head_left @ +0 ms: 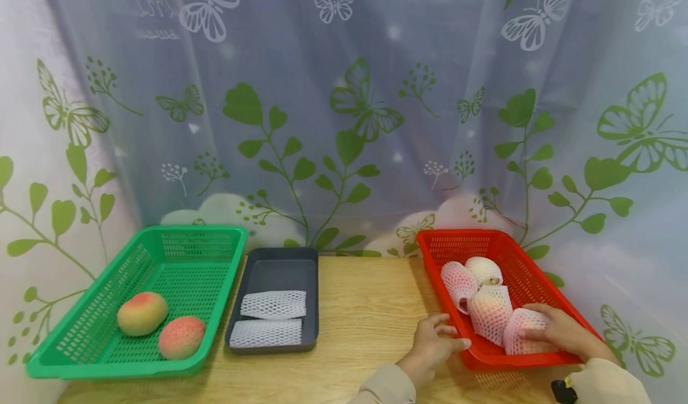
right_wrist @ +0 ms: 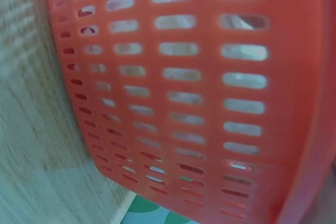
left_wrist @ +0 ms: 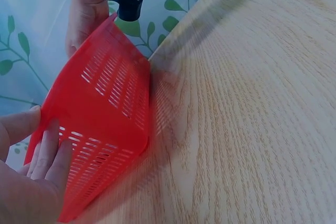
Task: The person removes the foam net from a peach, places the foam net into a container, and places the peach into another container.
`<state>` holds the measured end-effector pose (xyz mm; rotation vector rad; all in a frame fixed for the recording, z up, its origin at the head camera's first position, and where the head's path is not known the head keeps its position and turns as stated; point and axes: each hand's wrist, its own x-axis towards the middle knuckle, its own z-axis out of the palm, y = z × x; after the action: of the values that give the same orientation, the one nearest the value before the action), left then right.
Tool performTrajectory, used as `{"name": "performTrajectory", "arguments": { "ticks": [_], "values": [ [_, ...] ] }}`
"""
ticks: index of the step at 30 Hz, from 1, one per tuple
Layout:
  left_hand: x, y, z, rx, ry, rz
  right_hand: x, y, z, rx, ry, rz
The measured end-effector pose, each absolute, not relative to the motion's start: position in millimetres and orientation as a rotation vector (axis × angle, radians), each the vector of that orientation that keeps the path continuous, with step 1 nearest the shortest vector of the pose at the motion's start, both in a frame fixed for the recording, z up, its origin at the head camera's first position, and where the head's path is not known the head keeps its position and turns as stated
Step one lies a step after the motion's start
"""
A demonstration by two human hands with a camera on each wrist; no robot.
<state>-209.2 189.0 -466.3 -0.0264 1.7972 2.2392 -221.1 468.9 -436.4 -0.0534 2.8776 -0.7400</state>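
In the head view a red basket (head_left: 537, 272) stands at the right, holding several peach-like fruits in white foam nets. My left hand (head_left: 432, 347) grips the basket's near left rim, thumb over the edge; the left wrist view shows its fingers against the outer wall (left_wrist: 94, 119). Inside the basket my right hand (head_left: 561, 331) holds the nearest net-wrapped peach (head_left: 524, 332), its fingers across the right part. Beside that peach lie another netted peach (head_left: 490, 311), a pinkish one (head_left: 458, 281) and a paler fruit (head_left: 484, 269). The basket wall (right_wrist: 210, 93) hides the right hand's grasp in the right wrist view.
A green basket (head_left: 223, 284) at the left holds two bare peaches, one yellowish (head_left: 142, 313) and one pinker (head_left: 181, 337). Between the baskets, a dark grey tray (head_left: 282, 266) carries two flat white foam nets (head_left: 273, 304). A patterned curtain (head_left: 322, 153) stands behind the wooden table (head_left: 365, 308).
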Motion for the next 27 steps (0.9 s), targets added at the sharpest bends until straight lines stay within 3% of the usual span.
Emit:
{"name": "performTrajectory", "arguments": {
  "ticks": [27],
  "values": [
    [-209.9, 189.7, -467.5, -0.058, 1.700, 2.277, -215.8, 470.6, -434.9, -0.182, 2.884, -0.810]
  ]
}}
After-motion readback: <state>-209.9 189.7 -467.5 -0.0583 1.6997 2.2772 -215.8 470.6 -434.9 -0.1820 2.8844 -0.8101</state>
